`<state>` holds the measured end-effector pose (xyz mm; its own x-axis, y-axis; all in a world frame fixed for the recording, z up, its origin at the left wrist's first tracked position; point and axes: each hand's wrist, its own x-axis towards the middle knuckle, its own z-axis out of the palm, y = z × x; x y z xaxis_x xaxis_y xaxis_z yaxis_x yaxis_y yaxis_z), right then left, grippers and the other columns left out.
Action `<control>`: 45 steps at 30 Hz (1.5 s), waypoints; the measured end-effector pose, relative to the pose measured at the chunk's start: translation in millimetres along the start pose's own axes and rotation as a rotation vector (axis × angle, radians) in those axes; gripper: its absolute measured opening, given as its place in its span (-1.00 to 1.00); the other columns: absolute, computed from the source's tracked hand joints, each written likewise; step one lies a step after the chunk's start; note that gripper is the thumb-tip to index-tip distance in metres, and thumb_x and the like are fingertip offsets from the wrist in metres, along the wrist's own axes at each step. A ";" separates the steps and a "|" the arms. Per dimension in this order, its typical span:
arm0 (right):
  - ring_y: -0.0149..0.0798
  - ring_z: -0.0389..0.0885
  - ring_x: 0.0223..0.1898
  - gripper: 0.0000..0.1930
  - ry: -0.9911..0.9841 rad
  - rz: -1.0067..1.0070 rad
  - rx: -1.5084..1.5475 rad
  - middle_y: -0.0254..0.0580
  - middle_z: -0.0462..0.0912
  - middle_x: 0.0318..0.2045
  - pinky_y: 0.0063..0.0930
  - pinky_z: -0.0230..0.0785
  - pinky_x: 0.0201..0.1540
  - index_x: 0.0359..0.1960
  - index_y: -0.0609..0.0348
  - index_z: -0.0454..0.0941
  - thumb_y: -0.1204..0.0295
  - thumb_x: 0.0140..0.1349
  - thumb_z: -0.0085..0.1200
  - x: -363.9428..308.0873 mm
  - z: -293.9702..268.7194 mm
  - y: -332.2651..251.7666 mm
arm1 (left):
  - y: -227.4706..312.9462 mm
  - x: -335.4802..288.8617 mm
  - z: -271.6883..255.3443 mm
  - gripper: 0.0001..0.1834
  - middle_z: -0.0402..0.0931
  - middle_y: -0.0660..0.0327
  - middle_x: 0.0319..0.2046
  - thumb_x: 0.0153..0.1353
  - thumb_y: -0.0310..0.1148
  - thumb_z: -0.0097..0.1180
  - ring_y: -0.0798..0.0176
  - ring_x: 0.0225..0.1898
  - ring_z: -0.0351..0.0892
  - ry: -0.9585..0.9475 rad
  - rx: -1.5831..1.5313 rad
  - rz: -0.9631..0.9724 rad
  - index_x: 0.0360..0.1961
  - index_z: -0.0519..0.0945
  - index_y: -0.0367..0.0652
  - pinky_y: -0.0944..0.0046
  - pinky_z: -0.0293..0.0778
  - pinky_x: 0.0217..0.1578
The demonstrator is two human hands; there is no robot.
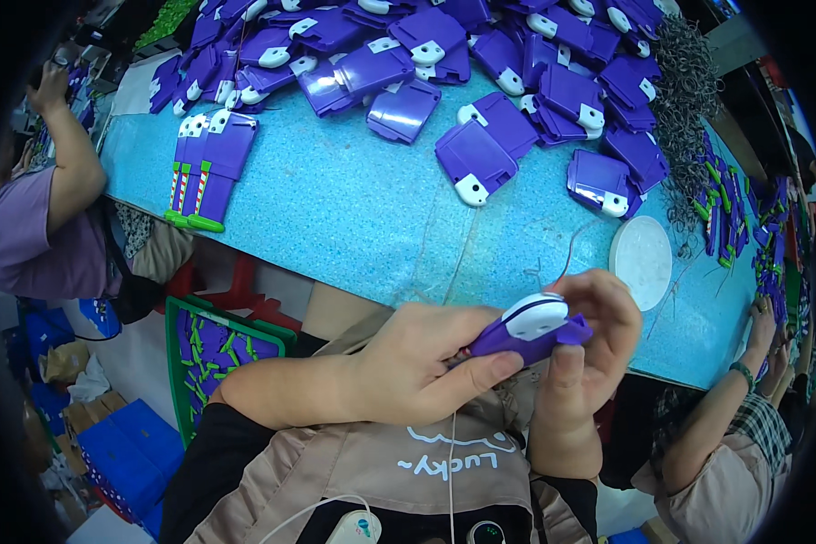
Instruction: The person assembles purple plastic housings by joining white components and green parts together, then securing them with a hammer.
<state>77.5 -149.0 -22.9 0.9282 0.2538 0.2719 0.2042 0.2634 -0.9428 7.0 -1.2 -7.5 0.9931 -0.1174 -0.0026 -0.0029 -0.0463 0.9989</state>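
My left hand (pixel 426 354) is closed round a purple plastic part (pixel 524 334) with a rounded white end, above my lap at the table's near edge. Its thumb lies along the part's near side. Curved about the white end, my right hand (pixel 598 344) has its thumb at a purple flap there; whether its fingers also pinch something small is hidden. A thin reddish wire (pixel 568 256) rises behind the part. Beyond my hands, loose purple parts (pixel 477 160) with white corners lie on the blue table (pixel 335 218).
Purple parts are heaped at the back, beside a tangle of metal wire pieces (pixel 689 82). Leg-like assemblies (pixel 210 172) with green feet lie at left. A white round lid (pixel 641 257) is at right. A green crate (pixel 176 363) stands lower left. People (pixel 50 218) work on both sides.
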 end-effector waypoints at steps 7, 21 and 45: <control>-0.21 0.42 -0.51 -0.73 -0.548 -0.220 -0.461 -0.19 0.48 -0.52 -0.42 0.21 -0.45 -0.39 0.20 0.47 0.28 0.00 0.22 9.8 -22.0 -10.4 | -7.6 10.6 -2.6 -0.76 0.47 0.06 -0.52 0.10 -0.38 0.14 0.09 -0.51 0.49 0.370 0.145 0.399 -0.25 0.52 -0.32 0.27 0.35 -0.52; -0.27 0.50 -0.51 -0.44 -0.452 -0.179 -0.470 -0.18 0.54 -0.46 -0.47 0.29 -0.49 -0.18 0.23 0.41 0.38 -0.25 0.42 6.4 -8.9 -15.1 | -15.8 -4.3 -8.0 -0.66 0.30 0.01 -0.01 0.23 -0.25 0.02 0.17 -0.01 0.38 0.098 -0.534 0.000 -0.12 0.48 -0.31 0.24 0.34 -0.04; 0.16 0.25 0.09 -0.38 -0.650 -0.346 -1.267 0.09 0.29 0.04 -0.04 0.08 0.08 0.05 0.25 0.33 0.24 -0.05 0.21 16.3 25.7 19.6 | -14.9 -21.4 -182.3 -0.51 0.35 -0.01 -0.08 0.02 -0.17 0.20 -0.01 0.06 0.26 0.752 1.499 -0.236 -0.09 0.45 -0.26 0.11 0.25 0.02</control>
<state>88.6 -115.8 -32.0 0.5468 0.8056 0.2282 0.8320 -0.4924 -0.2555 7.2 182.8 -13.8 0.8185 0.4718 0.3276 0.4803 -0.8750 0.0602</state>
